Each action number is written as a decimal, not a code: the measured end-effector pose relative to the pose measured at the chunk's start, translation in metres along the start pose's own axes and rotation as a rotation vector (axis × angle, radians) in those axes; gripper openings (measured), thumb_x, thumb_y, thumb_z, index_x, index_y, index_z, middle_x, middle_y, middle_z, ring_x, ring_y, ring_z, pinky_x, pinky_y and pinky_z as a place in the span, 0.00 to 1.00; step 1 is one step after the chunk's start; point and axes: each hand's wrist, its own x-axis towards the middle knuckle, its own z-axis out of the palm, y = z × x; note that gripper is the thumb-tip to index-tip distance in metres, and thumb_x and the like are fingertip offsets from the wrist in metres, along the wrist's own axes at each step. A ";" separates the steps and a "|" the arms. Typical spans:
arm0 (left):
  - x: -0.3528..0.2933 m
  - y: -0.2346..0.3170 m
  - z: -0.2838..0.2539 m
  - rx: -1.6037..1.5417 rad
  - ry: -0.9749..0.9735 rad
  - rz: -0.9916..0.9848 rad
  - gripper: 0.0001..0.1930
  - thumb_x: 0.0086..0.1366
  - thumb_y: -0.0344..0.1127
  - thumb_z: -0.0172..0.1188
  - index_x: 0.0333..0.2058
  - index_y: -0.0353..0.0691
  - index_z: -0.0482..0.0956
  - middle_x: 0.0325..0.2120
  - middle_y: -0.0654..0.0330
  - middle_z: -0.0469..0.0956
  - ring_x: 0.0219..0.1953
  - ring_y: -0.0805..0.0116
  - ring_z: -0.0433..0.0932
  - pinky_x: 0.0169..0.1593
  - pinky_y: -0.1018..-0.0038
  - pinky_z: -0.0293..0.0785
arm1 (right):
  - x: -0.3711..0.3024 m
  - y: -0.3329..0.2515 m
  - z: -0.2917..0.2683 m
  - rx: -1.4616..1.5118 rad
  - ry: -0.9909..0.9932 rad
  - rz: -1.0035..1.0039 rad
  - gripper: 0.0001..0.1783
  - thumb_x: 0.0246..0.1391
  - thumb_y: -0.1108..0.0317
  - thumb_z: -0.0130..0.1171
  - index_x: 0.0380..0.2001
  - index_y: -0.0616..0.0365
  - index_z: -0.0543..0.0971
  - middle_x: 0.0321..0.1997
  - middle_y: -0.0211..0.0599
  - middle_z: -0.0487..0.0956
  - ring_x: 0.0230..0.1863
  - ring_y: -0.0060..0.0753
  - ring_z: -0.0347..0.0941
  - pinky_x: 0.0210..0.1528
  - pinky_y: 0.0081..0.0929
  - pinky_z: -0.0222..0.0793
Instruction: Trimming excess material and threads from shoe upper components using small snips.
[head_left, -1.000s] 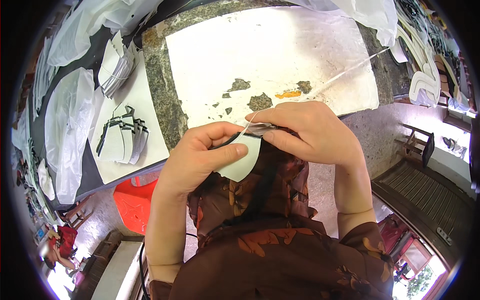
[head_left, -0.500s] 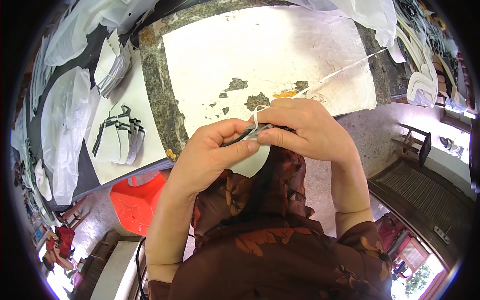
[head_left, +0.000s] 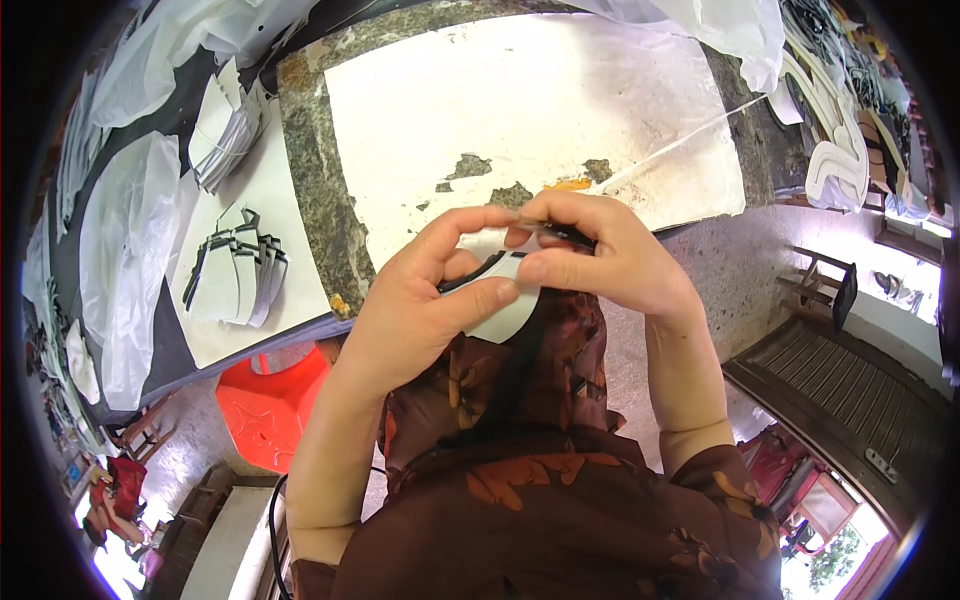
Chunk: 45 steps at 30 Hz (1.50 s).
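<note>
My left hand (head_left: 400,305) is closed, with its thumb on a small white curved piece (head_left: 505,322) that has a black edging along its top. Facing it, my right hand (head_left: 625,260) is bent round a small dark object (head_left: 568,235), whose kind I cannot make out. The right thumb tip lies close to the white piece's edge. Both sets of fingertips nearly meet above the piece and partly hide it. A narrow white strip (head_left: 690,143) lies across the worktop from behind my right hand toward the far right.
A worn white sheet (head_left: 520,100) covers the stone slab. To the left are stacked black-edged white pieces (head_left: 238,275), a tied bundle of pieces (head_left: 225,130) and a plastic bag (head_left: 130,260). A red stool (head_left: 270,405) stands below the table. White curved parts (head_left: 835,160) lie at far right.
The white loop that stood up between my fingertips no longer shows there. My fingers have spread a little apart above the piece, and more of the dark object shows in my right hand.
</note>
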 end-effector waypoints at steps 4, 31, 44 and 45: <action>0.000 -0.004 -0.001 0.073 0.019 0.056 0.26 0.69 0.30 0.65 0.64 0.40 0.69 0.40 0.65 0.83 0.41 0.83 0.75 0.45 0.83 0.71 | 0.002 0.002 0.007 0.088 -0.067 -0.036 0.12 0.56 0.67 0.70 0.39 0.61 0.81 0.35 0.24 0.77 0.37 0.15 0.68 0.40 0.18 0.65; -0.001 -0.038 -0.038 0.795 0.538 0.387 0.22 0.60 0.28 0.69 0.54 0.40 0.79 0.33 0.58 0.80 0.33 0.66 0.78 0.40 0.71 0.76 | 0.033 0.001 0.039 -0.594 0.303 -0.051 0.22 0.48 0.68 0.72 0.48 0.59 0.80 0.43 0.38 0.82 0.41 0.36 0.79 0.44 0.31 0.74; -0.002 -0.044 -0.043 1.123 0.688 0.541 0.10 0.58 0.29 0.70 0.39 0.40 0.83 0.36 0.57 0.75 0.40 0.55 0.73 0.43 0.63 0.71 | 0.037 0.005 0.045 -0.571 0.250 -0.129 0.21 0.46 0.72 0.71 0.46 0.55 0.80 0.38 0.37 0.81 0.38 0.41 0.79 0.39 0.32 0.74; 0.000 -0.043 -0.044 1.122 0.687 0.539 0.10 0.58 0.29 0.70 0.39 0.40 0.83 0.36 0.57 0.75 0.40 0.55 0.73 0.43 0.63 0.71 | 0.036 0.007 0.047 -0.588 0.272 -0.175 0.20 0.45 0.74 0.70 0.45 0.54 0.81 0.35 0.36 0.80 0.36 0.41 0.79 0.36 0.33 0.74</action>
